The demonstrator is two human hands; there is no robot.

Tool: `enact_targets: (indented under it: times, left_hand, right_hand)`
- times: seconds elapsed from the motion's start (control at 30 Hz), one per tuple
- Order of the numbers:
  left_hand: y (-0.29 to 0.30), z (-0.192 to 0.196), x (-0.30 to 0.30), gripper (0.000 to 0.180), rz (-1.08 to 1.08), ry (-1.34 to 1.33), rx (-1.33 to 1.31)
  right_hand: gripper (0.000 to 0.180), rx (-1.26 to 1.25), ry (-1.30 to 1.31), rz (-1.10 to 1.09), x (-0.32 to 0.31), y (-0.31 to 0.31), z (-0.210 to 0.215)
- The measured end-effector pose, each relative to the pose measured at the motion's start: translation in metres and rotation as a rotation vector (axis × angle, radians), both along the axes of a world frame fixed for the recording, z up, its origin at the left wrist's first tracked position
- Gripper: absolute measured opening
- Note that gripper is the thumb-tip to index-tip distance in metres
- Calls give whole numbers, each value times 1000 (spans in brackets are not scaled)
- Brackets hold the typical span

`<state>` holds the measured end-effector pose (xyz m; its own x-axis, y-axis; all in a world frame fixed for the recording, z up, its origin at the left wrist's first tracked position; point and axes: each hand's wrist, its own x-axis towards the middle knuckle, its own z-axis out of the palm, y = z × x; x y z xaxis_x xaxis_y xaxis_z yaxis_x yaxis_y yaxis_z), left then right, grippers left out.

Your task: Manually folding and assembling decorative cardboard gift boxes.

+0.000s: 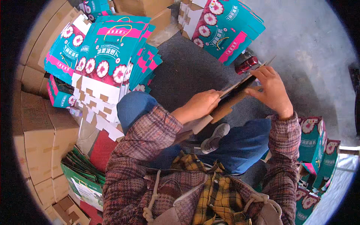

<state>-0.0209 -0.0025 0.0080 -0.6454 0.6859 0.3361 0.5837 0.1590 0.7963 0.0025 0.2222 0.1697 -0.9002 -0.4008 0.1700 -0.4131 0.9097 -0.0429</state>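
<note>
A partly folded carton (229,107) is held edge-on above my knees, its plain brown inner faces showing and a dark gap between its panels. My left hand (199,106) lies closed over the near left end, fingers together on the upper panel. At the far right end my right hand (270,89) grips the edge, thumb below and fingers on top. The printed outside of this carton is turned away from view. Just beyond my right hand, a shiny dark red object (246,65) sits on the floor; its kind is unclear.
Fanned flat teal-and-pink carton blanks (108,52) are piled at left, and another stack (225,30) lies at far right. Brown boxes (35,131) line the left side. Green bags (84,176) stand lower left. Folded teal cartons (313,142) stand at right, by my knee.
</note>
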Motion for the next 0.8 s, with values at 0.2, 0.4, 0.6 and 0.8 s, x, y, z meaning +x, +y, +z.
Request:
enact_targets:
  times: [0.2, 0.4, 0.6, 0.8]
  left_hand:
    - [-2, 4, 6, 21, -24, 24, 15]
    - [-8, 2, 13, 23, -63, 41, 19]
    - [-10, 7, 9, 22, -184, -28, -128]
    - [-69, 22, -61, 24, 444, -160, 535]
  right_hand:
    - [51, 235, 91, 33, 0, -10, -2]
    - [52, 336, 57, 72, 2, -35, -2]
    - [30, 180, -309, 195, -7, -8, -43]
    - [22, 0, -258, 27, -13, 36, -57]
